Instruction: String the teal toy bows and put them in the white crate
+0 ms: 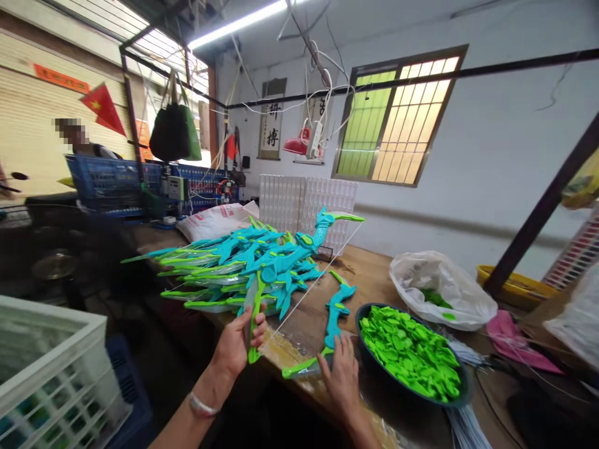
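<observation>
My left hand (238, 346) is closed around the green lower limb of a turquoise and green toy bow (283, 262). This bow is raised and tilted, its upper limb pointing right, with a thin white string running between its tips. On the table's near edge lies a second toy bow (337, 308) of the same colours. My right hand (343, 371) rests at its lower end, fingers stretched out and thumb apart, touching it. Left of both, several more toy bows (229, 262) are heaped in overlapping layers on the table (374, 268).
Right of my right hand stands a dark basin (461, 399) full of small green plastic parts (412, 352). Behind it sits a white plastic bag (440, 268). A white crate (56, 374) is at lower left. Clear trays (281, 196) lean at the back; a person (87, 146) is far left.
</observation>
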A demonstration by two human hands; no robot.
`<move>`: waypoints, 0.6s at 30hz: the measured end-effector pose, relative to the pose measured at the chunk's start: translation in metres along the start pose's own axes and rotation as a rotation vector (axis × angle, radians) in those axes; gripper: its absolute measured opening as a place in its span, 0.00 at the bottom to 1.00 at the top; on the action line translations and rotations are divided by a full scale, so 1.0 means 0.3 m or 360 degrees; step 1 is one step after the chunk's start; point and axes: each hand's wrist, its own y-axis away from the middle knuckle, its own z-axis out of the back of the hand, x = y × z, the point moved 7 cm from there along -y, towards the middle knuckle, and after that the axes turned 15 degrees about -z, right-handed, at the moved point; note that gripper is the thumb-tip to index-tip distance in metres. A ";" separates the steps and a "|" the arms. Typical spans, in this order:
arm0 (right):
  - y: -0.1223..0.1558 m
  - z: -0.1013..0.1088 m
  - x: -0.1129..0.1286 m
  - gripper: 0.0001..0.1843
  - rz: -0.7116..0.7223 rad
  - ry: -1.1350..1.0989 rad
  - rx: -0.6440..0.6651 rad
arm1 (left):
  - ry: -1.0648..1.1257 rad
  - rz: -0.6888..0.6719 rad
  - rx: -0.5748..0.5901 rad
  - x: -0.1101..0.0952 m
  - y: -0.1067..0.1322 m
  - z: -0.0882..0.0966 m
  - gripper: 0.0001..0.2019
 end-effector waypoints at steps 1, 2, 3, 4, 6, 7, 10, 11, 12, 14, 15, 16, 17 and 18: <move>0.025 0.009 -0.007 0.34 0.0071 -0.0053 0.0015 | 0.0017 -0.0015 -0.0032 -0.004 0.040 0.017 0.14; 0.050 0.020 -0.014 0.33 0.0144 -0.0120 0.0033 | 0.0024 -0.0031 -0.0061 -0.006 0.076 0.032 0.14; 0.074 0.034 -0.023 0.31 0.0212 -0.0192 0.0050 | 0.0026 -0.0047 -0.0088 -0.005 0.110 0.047 0.13; 0.096 0.051 -0.032 0.29 0.0275 -0.0264 0.0066 | 0.0025 -0.0060 -0.0111 -0.002 0.140 0.060 0.13; 0.138 0.092 -0.052 0.25 0.0358 -0.0371 0.0092 | 0.0021 -0.0087 -0.0143 0.007 0.191 0.081 0.13; 0.158 0.115 -0.065 0.24 0.0372 -0.0396 0.0103 | 0.0015 -0.0108 -0.0147 0.011 0.211 0.089 0.11; 0.220 0.187 -0.100 0.19 0.0396 -0.0465 0.0129 | -0.0029 -0.0179 -0.0116 0.021 0.252 0.103 0.09; 0.241 0.210 -0.112 0.18 0.0396 -0.0480 0.0132 | -0.0049 -0.0187 -0.0099 0.025 0.261 0.104 0.11; 0.262 0.231 -0.123 0.18 0.0390 -0.0493 0.0135 | -0.0067 -0.0183 -0.0083 0.032 0.268 0.105 0.14; 0.300 0.265 -0.143 0.18 0.0374 -0.0517 0.0145 | -0.0088 -0.0147 -0.0059 0.047 0.280 0.105 0.18; 0.317 0.278 -0.152 0.19 0.0367 -0.0528 0.0150 | -0.0090 -0.0123 -0.0056 0.056 0.285 0.104 0.18; 0.332 0.288 -0.158 0.19 0.0361 -0.0539 0.0153 | -0.0084 -0.0102 -0.0058 0.064 0.289 0.104 0.18; 0.346 0.297 -0.164 0.20 0.0357 -0.0553 0.0158 | -0.0070 -0.0082 -0.0066 0.072 0.292 0.105 0.18; 0.357 0.304 -0.167 0.20 0.0354 -0.0569 0.0162 | -0.0048 -0.0061 -0.0073 0.080 0.295 0.105 0.17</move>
